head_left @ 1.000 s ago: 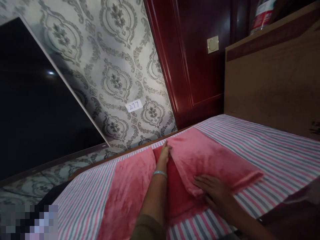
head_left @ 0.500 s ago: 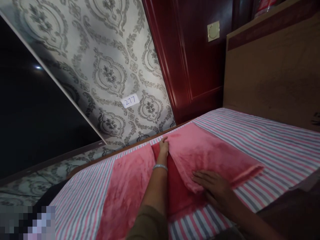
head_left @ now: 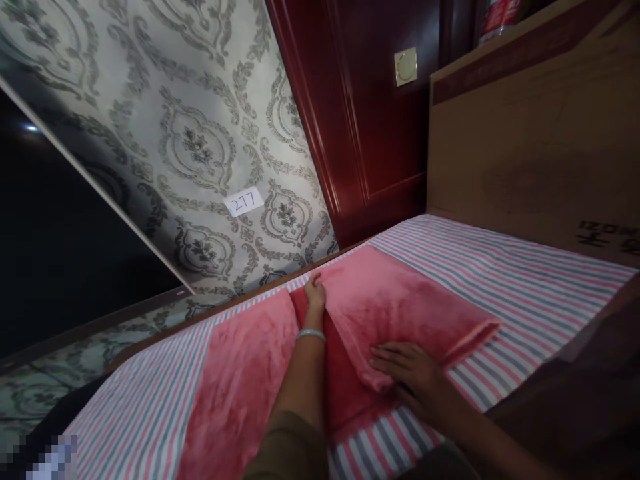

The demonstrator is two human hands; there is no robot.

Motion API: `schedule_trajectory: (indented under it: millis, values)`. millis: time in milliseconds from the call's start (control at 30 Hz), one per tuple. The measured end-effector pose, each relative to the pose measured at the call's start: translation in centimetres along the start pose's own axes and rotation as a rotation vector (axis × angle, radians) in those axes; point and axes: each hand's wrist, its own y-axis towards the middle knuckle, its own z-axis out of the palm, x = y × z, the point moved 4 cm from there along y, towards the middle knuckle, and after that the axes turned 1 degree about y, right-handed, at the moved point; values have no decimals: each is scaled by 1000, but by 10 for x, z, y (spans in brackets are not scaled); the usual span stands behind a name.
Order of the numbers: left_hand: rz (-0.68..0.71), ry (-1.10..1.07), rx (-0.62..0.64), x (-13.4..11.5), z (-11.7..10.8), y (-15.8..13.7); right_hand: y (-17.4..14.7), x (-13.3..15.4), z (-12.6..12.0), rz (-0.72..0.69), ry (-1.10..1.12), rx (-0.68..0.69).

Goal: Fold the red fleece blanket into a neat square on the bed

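Observation:
A pink plush cloth [head_left: 240,373] lies folded on a striped sheet, its two sides turned inward. A darker red strip [head_left: 345,373] shows between the folded sides. At the far edge, my left hand [head_left: 315,292], wearing a bracelet [head_left: 311,333] on the wrist, is closed on the far corner of the right-hand flap [head_left: 400,287]. My right hand [head_left: 413,373] rests with its fingers stretched over the near inner corner of that same flap. Its thumb is partly hidden under the palm.
The striped sheet [head_left: 525,267] spreads to both sides of the cloth. A large cardboard box [head_left: 525,153] stands at the right, and a dark screen [head_left: 75,247] at the left. Behind are patterned wallpaper with a "277" label [head_left: 244,201] and a dark red panel [head_left: 370,133].
The view has turned slightly right, so everything sits a little further left. Both hands keep the same places on the cloth, and its folds look unchanged.

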Motion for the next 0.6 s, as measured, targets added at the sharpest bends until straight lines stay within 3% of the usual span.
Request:
schedule_trajectory:
  millis: [200, 333, 400, 500, 600]
  values:
    - [-11, 105, 41, -9, -3, -8, 0, 9, -5, 8, 22, 17]
    - [38, 221, -36, -30, 1, -21, 7, 0, -19, 42, 77, 125]
    - [141, 286, -39, -41, 9, -31, 20, -19, -35, 100, 54, 101]
    - [350, 454, 94, -48, 28, -51, 36, -61, -59, 199, -111, 6]
    - [368, 702, 238, -34, 40, -66, 30, -102, -61, 309, -322, 98]
